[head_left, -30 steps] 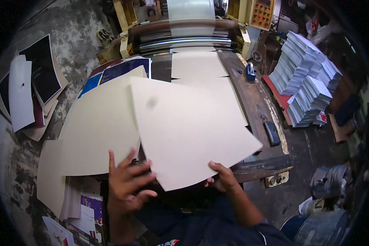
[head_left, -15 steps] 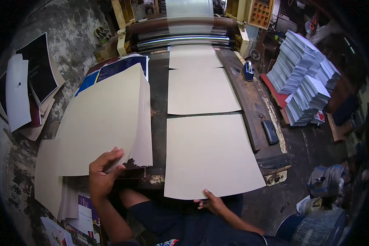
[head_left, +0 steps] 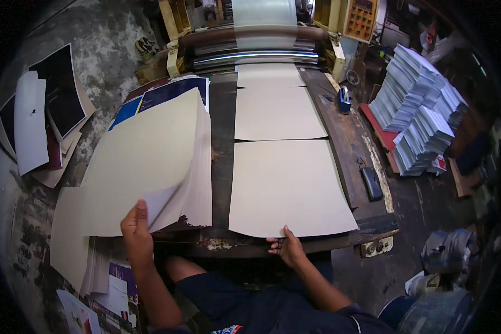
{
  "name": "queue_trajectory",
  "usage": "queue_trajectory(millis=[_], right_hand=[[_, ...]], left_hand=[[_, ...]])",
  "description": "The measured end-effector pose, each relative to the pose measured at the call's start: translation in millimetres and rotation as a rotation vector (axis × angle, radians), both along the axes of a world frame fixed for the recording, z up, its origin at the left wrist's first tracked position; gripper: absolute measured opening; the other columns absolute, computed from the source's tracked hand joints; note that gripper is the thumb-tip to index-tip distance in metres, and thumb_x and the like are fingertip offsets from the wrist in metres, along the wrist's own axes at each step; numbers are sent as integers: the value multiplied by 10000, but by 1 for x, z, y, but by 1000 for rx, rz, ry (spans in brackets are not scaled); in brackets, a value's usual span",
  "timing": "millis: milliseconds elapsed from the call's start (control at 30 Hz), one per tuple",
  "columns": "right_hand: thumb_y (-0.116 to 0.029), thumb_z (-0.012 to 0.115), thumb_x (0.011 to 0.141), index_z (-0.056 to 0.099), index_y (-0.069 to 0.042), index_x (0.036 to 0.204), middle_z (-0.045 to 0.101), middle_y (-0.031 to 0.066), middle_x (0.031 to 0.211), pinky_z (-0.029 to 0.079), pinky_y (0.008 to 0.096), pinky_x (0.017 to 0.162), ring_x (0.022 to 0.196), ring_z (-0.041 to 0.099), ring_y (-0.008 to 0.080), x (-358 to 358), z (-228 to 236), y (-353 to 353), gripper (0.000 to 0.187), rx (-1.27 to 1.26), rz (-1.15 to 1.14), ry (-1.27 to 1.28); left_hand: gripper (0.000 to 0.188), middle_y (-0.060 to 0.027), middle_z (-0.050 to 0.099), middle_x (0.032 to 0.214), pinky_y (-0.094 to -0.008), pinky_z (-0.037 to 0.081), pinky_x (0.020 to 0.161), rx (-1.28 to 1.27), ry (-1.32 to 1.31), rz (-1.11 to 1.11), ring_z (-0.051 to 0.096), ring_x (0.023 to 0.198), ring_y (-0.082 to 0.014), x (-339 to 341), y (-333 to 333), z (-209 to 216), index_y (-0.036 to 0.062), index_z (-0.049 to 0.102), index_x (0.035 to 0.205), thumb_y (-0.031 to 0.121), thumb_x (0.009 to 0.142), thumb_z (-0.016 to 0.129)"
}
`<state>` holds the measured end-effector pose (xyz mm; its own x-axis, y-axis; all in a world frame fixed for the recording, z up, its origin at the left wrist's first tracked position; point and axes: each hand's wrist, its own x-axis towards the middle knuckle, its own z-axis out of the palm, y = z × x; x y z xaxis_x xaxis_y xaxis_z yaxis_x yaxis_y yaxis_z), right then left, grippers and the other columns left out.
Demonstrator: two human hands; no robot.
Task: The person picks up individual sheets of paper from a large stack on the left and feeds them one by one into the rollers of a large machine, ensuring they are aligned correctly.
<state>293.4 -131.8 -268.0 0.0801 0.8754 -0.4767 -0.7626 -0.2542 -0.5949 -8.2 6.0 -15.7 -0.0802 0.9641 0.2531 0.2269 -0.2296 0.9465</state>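
Observation:
My left hand pinches the near right corner of the top beige sheet, bending it up off a thick paper stack. A paler underside shows at the curl. My right hand grips the near edge of another beige sheet, thumb on top and fingers beneath. Ahead of that sheet lies a second beige sheet, and beyond it a third sheet that reaches the rollers of a machine. The sheets run in a line along a dark table.
A wooden guide bar borders the sheets on the right. Beside it lie a black case and a blue tape dispenser. Tall stacks of white paper stand at right. A control panel is at the far right of the machine.
The row of sheets has moved forward toward the rollers, my right hand following the nearest one. My left hand has curled the stack's top sheet corner upward.

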Motion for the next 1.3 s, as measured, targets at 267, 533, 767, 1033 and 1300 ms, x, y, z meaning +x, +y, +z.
queue_trajectory(millis=[267,533,767,1033,1300], right_hand=[[-474,416,991,418,-49,1285,578,160,1205,520,408,769,878,583,190,-6,9,19,516,-21,-190,-73],[-550,507,905,282,-29,1430,475,190,1331,578,471,753,978,605,282,10,110,-8,773,542,37,144],[-326,612,884,504,44,1139,601,171,915,573,405,614,793,631,239,27,113,-35,461,232,9,-154],[-344,574,932,513,0,1101,602,123,846,527,348,593,699,615,204,7,32,-83,388,-49,53,-95],[-354,536,967,484,11,1213,628,168,974,522,357,689,786,633,250,-19,15,-123,442,-115,130,-103]], left_hand=[[367,-91,685,929,-274,451,887,295,7,102,626,896,-180,13,-18,2,-19,677,928,303,995,516],[392,51,701,683,-605,167,1104,646,311,-689,709,897,-215,30,-41,23,159,690,680,501,860,622],[464,-25,701,1074,-641,15,1126,700,737,-702,514,1267,-323,38,-51,28,166,739,914,592,739,678],[582,-152,660,1177,-448,368,1053,336,486,-411,556,1214,-351,8,-15,15,38,678,1095,415,676,822],[407,-146,696,1089,-425,343,1070,151,279,-393,597,1163,-303,-2,-5,-2,18,699,1049,305,771,782]])
